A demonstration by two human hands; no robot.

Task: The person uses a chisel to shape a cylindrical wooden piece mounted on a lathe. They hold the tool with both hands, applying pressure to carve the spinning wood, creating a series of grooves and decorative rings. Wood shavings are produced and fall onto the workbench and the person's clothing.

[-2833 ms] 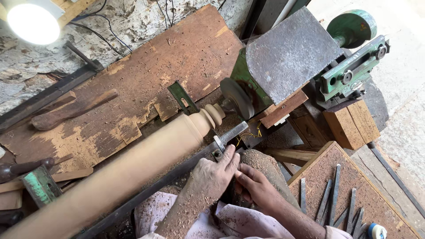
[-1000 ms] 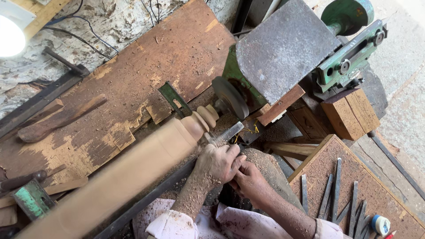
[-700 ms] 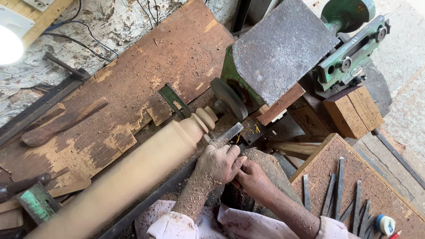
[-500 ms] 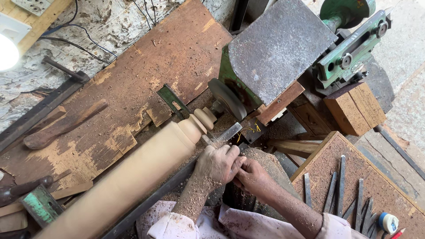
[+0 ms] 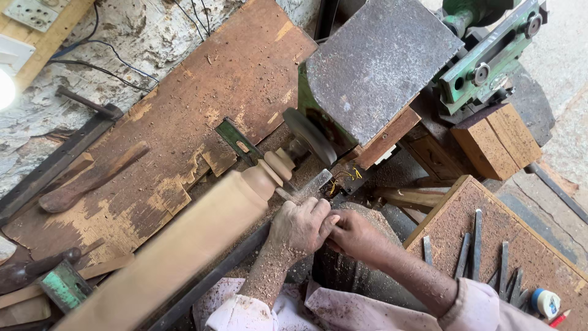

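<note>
A long pale wooden spindle [image 5: 184, 239] lies across a lathe, blurred as if spinning, with turned beads at its right end [image 5: 275, 167] next to the metal faceplate [image 5: 309, 136]. My left hand [image 5: 299, 225], dusted with sawdust, is closed over a metal chisel [image 5: 309, 185] whose blade meets the beaded end. My right hand [image 5: 355, 236] grips the same tool just behind the left. The tool's handle is hidden under both hands.
A green lathe headstock with a grey cover [image 5: 373, 61] stands at upper right. A tray of several chisels [image 5: 478, 251] lies at lower right. A worn wooden board [image 5: 184, 110] sits behind the spindle, and a lit lamp [image 5: 5, 89] shines at far left. Wooden blocks [image 5: 496, 140] stand right.
The view has shifted slightly. Both hands stay on the chisel at the beaded end, moved a little toward the faceplate.
</note>
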